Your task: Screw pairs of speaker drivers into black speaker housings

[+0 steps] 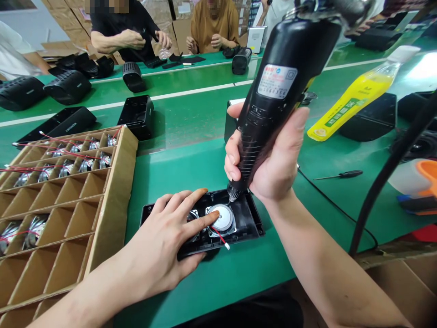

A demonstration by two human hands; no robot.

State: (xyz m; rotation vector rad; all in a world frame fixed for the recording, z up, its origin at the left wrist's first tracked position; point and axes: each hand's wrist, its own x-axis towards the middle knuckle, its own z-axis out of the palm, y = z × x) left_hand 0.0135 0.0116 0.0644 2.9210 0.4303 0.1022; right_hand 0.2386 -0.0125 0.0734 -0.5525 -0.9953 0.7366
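Note:
My right hand [273, 155] is wrapped round a black electric screwdriver [262, 114], its tip pointing down at the upper right corner of a round silver speaker driver [222, 217]. That driver sits in a black rectangular housing [247, 218] on the green work surface. Spread over the housing's left part is my left hand [175, 223], its fingers apart and one fingertip resting on the driver. The thumb lies at the housing's near edge. A second driver [194, 230] is partly hidden under this hand. A red wire with a white plug [227, 246] hangs over the near rim.
A divided cardboard box [116, 182] with several wired drivers stands at left. Black speaker housings [136, 118] lie beyond it. A yellow bottle [355, 100], a screwdriver [344, 175] and a black cable [382, 168] are at right. People work across the conveyor.

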